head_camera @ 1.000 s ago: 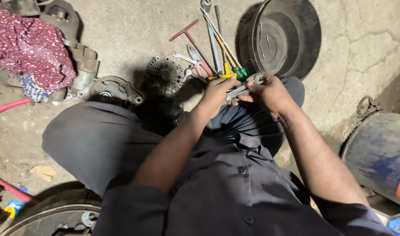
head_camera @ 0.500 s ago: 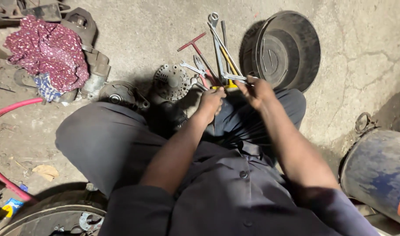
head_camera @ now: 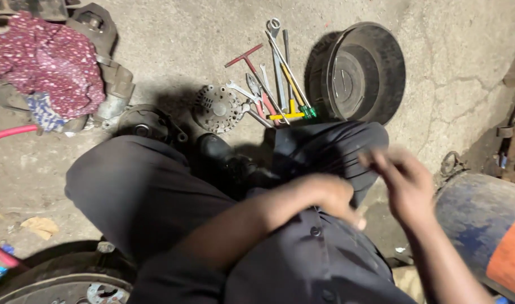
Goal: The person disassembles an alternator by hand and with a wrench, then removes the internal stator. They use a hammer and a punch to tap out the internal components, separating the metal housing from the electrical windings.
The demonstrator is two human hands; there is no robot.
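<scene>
1. Nearest the camera, the person sits on the floor with knees folded, in a dark shirt and dark trousers.
2. The left hand (head_camera: 331,197) rests on the lap with its fingers curled inward. Its grip is narrow, and whether it encloses anything cannot be told.
3. The right hand (head_camera: 405,181) is raised just beside the left and blurred. Its grip is wide, with the fingers apart, and no object shows in it.
4. A blue drum (head_camera: 482,222) with an orange patch lies close to the right forearm.
5. A black shoe (head_camera: 222,153) sits between the knees.
6. Just beyond the right knee, the hand tools (head_camera: 280,93) lie on the concrete floor (head_camera: 173,45), apart from both hands. The cluster lies between a round finned metal housing (head_camera: 218,107) and a black round pan (head_camera: 361,73). It includes:
   - a yellow T-handle (head_camera: 287,116);
   - a green-handled screwdriver (head_camera: 309,111);
   - a red T-handle wrench (head_camera: 245,56).
7. At the far left, a red patterned cloth (head_camera: 43,62) covers other metal parts.

Handling note: the shafts overlap. Any 1 tool is judged best lifted by its handle end, straight out, so that its neighbours are not dragged.
</scene>
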